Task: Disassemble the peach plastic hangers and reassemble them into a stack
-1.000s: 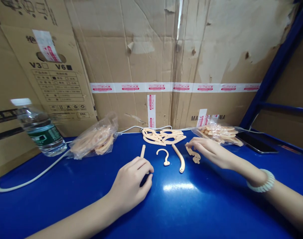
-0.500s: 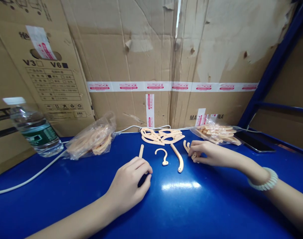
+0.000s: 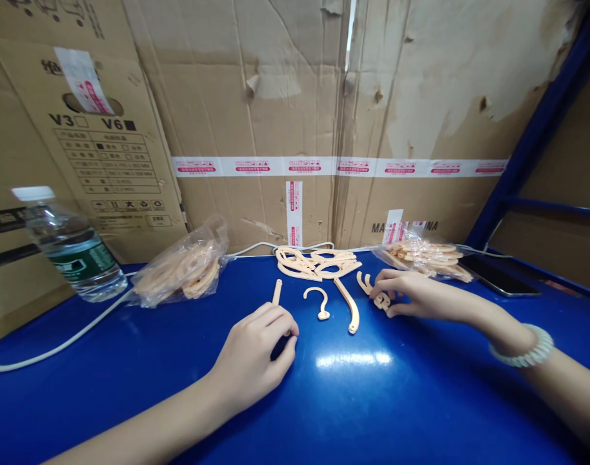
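My left hand (image 3: 259, 349) rests on the blue table with its fingers curled over a straight peach hanger arm (image 3: 277, 292); most of that piece is hidden under the hand. To its right lie a loose hanger hook (image 3: 323, 302) and a curved hanger arm (image 3: 348, 307), touched by neither hand. My right hand (image 3: 406, 292) has its thumb and fingers around the base end of some small peach hanger hooks (image 3: 382, 300). Their curved tips (image 3: 363, 281) stick out on the left, and how many there are I cannot tell.
A pile of peach hanger arms (image 3: 319, 263) lies at the back. Clear bags of such parts sit left (image 3: 183, 268) and right (image 3: 421, 255). A phone (image 3: 498, 276), water bottle (image 3: 77, 252) and white cable (image 3: 57, 349) share the table, with cardboard (image 3: 256, 206) behind.
My right thumb and fingers have spread a little, so more of the hook bases shows between them. My left hand stays put over its hanger arm. The view has shifted slightly.
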A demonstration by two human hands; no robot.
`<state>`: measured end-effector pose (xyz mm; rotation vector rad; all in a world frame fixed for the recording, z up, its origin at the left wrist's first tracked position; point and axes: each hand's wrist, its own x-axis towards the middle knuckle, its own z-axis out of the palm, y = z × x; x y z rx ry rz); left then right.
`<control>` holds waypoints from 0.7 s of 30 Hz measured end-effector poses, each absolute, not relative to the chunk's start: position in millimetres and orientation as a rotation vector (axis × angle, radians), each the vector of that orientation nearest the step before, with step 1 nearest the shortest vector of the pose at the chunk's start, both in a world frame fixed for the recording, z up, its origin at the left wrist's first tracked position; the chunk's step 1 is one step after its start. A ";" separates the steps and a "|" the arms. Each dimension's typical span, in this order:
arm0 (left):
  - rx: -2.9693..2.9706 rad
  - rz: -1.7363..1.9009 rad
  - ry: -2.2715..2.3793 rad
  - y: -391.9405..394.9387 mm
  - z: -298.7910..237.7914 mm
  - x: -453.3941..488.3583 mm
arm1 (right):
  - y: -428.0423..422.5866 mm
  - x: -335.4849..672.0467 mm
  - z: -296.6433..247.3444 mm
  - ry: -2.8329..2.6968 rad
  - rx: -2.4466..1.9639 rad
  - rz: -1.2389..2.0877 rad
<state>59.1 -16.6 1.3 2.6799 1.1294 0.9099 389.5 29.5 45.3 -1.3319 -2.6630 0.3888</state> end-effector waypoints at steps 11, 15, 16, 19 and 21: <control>2.677 0.925 1.126 -16.3 -0.8 58.6 | 34.9 386.9 38.0 -2.616 -1.242 0.418; 2.717 0.995 1.114 -15.6 4.5 58.2 | 35.4 389.3 37.8 -2.633 -1.235 0.394; 2.730 1.014 1.128 -14.9 7.0 57.6 | 35.3 389.6 38.3 -2.635 -1.231 0.381; 2.789 1.028 1.240 -9.9 16.3 54.9 | 33.0 387.8 41.5 -2.606 -1.186 0.268; 2.851 0.940 1.346 -2.7 23.5 53.2 | 29.9 384.1 44.3 -2.560 -1.135 0.164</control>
